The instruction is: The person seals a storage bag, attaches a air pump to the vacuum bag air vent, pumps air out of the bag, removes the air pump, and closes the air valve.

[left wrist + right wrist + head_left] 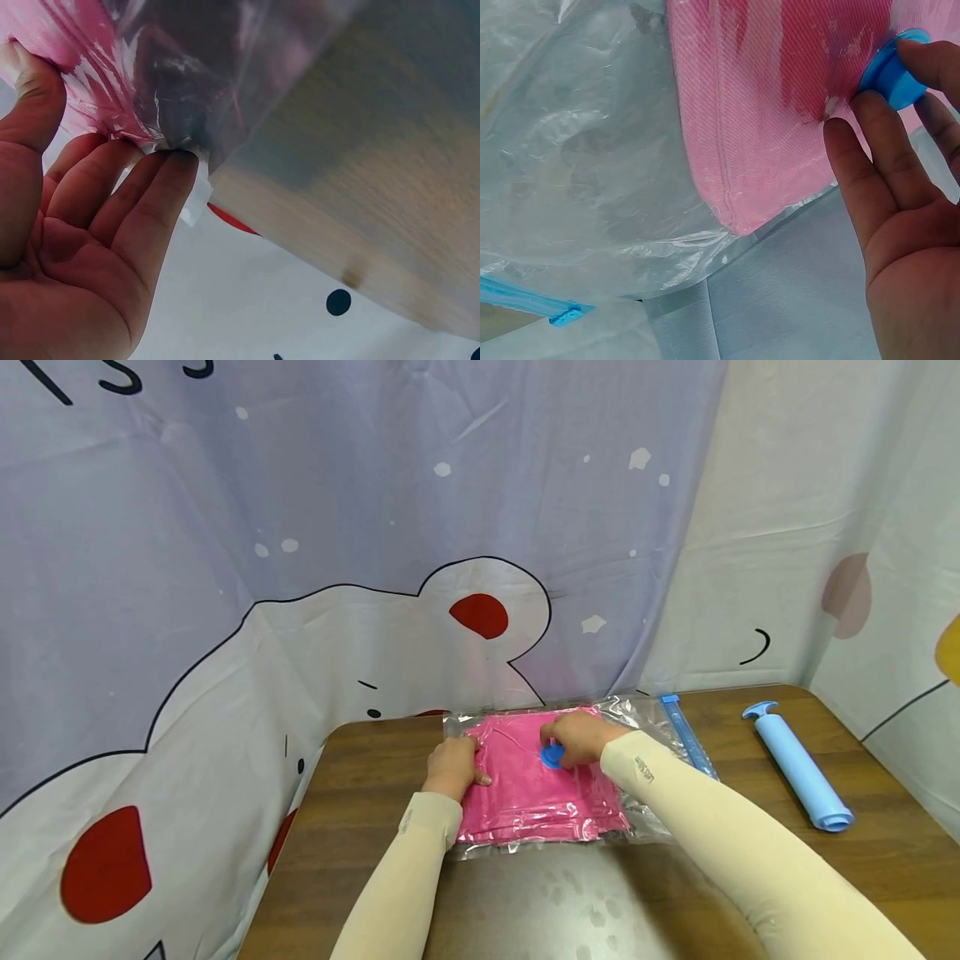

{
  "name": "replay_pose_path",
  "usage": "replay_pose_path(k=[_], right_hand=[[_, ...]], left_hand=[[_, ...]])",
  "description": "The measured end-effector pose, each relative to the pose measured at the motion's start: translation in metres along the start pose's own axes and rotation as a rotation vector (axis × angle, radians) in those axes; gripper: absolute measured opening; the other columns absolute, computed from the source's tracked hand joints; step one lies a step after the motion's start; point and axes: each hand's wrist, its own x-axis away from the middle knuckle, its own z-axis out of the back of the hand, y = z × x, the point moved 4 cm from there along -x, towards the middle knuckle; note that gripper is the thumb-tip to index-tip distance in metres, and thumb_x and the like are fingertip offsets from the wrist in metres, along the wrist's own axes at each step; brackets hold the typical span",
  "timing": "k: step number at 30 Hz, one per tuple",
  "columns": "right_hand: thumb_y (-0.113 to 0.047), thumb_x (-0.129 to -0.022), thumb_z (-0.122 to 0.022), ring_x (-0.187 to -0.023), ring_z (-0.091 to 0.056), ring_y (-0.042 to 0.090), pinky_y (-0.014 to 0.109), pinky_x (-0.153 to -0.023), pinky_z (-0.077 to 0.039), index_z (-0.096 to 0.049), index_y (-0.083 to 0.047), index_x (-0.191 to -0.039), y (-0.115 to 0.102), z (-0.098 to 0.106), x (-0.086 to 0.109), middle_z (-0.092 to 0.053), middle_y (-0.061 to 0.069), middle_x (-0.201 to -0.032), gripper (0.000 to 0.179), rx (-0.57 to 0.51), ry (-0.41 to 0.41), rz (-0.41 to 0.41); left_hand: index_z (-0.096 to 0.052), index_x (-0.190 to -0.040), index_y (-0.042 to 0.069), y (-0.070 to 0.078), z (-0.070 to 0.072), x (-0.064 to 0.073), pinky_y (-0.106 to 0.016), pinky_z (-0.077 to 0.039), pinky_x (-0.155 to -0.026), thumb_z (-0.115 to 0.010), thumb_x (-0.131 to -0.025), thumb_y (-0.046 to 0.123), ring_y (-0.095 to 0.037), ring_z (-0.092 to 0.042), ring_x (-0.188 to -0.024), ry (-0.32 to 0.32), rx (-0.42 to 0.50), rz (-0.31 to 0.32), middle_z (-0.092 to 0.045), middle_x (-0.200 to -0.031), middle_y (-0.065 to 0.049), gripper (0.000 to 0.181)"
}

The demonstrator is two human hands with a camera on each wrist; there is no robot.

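A clear vacuum storage bag (643, 820) lies flat on the table with a folded pink cloth (517, 793) inside. My left hand (452, 767) holds the bag's left side. In the left wrist view, its thumb lies over the pink part and the fingers (139, 184) are bent at the bag's edge. On the bag's upper face, my right hand (583, 737) pinches a round blue valve cap (552, 756). The right wrist view shows thumb and fingers around that cap (896, 71). A blue zip strip (688, 735) runs along the bag's right end, with a slider (570, 315) at one end.
A light blue hand pump (802, 768) with a T-shaped handle lies on the table's right side. The brown wooden table (375, 785) meets a printed curtain (337, 652) at its back and sides. Glare shows on the tabletop near the front.
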Motion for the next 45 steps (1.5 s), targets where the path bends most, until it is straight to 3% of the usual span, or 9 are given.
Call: replay_pose_path(k=[4,7,9,16,18,21,32,33,45], right_hand=[[-0.012,-0.086,-0.091,-0.093,-0.072,0.021,0.039,-0.088,-0.063,-0.080,-0.014,-0.114,0.000,0.000,0.000,-0.082,0.007,-0.104,0.030,0.011,-0.001,-0.012],[-0.014,-0.088,-0.092,-0.092,-0.073,0.021,0.040,-0.090,-0.063,-0.081,-0.015,-0.114,0.000,0.000,0.000,-0.082,0.006,-0.104,0.028,0.016,0.003,-0.013],[-0.017,-0.089,-0.092,-0.092,-0.073,0.021,0.040,-0.090,-0.064,-0.081,-0.014,-0.113,-0.001,0.000,0.001,-0.082,0.006,-0.103,0.027,0.015,0.007,-0.013],[-0.018,-0.089,-0.093,-0.088,-0.067,0.020,0.041,-0.088,-0.063,-0.075,-0.017,-0.126,-0.001,-0.002,0.001,-0.080,0.009,-0.102,0.041,-0.034,-0.026,-0.042],[-0.017,-0.089,-0.092,-0.086,-0.065,0.019,0.040,-0.086,-0.062,-0.074,-0.019,-0.128,-0.001,-0.003,0.001,-0.079,0.009,-0.100,0.043,-0.034,-0.035,-0.037],[-0.016,-0.088,-0.091,-0.086,-0.064,0.018,0.038,-0.084,-0.060,-0.076,-0.019,-0.122,-0.003,-0.002,0.002,-0.080,0.009,-0.100,0.037,-0.013,-0.023,-0.011],[-0.018,-0.090,-0.091,-0.092,-0.072,0.022,0.042,-0.091,-0.064,-0.081,-0.016,-0.117,-0.003,0.000,0.002,-0.082,0.007,-0.103,0.029,0.023,0.012,-0.015],[-0.018,-0.090,-0.091,-0.092,-0.072,0.022,0.042,-0.092,-0.065,-0.082,-0.015,-0.117,-0.003,0.000,0.002,-0.082,0.007,-0.104,0.029,0.020,0.012,-0.018],[-0.019,-0.087,-0.092,-0.088,-0.068,0.019,0.040,-0.085,-0.061,-0.079,-0.017,-0.117,-0.002,0.000,0.001,-0.079,0.006,-0.100,0.032,0.016,0.000,-0.022]], left_hand=[[-0.082,-0.130,0.020,-0.009,-0.012,-0.009,-0.060,-0.069,-0.090,-0.105,-0.066,0.057,-0.042,-0.082,-0.109,0.018,-0.002,-0.013,-0.086,-0.123,-0.013,0.078],[-0.082,-0.131,0.020,-0.009,-0.012,-0.008,-0.059,-0.069,-0.088,-0.104,-0.066,0.059,-0.040,-0.082,-0.107,0.032,-0.011,-0.021,-0.086,-0.121,-0.012,0.079],[-0.082,-0.131,0.019,-0.004,-0.005,-0.003,-0.058,-0.069,-0.087,-0.104,-0.067,0.058,-0.040,-0.082,-0.105,0.034,-0.012,-0.021,-0.086,-0.120,-0.012,0.079],[-0.081,-0.132,0.010,0.028,0.043,0.036,-0.060,-0.069,-0.090,-0.104,-0.075,0.044,-0.042,-0.081,-0.108,-0.011,0.009,0.005,-0.086,-0.120,-0.016,0.070],[-0.081,-0.133,0.009,0.033,0.050,0.041,-0.058,-0.069,-0.092,-0.103,-0.076,0.043,-0.041,-0.081,-0.108,-0.027,0.014,0.010,-0.085,-0.120,-0.016,0.070],[-0.080,-0.133,0.008,0.032,0.047,0.040,-0.057,-0.069,-0.092,-0.103,-0.077,0.042,-0.039,-0.081,-0.106,-0.031,0.026,0.008,-0.085,-0.119,-0.016,0.070],[-0.082,-0.132,0.015,0.004,0.006,0.008,-0.057,-0.069,-0.092,-0.104,-0.069,0.053,-0.039,-0.082,-0.104,0.052,0.011,-0.041,-0.087,-0.118,-0.013,0.077],[-0.081,-0.134,0.015,0.004,0.006,0.007,-0.057,-0.069,-0.094,-0.104,-0.070,0.052,-0.039,-0.082,-0.105,0.030,0.018,-0.028,-0.086,-0.120,-0.013,0.077],[-0.083,-0.129,0.021,-0.010,-0.015,-0.009,-0.056,-0.069,-0.092,-0.103,-0.068,0.059,-0.037,-0.082,-0.105,0.040,0.011,-0.049,-0.087,-0.119,-0.010,0.075]])
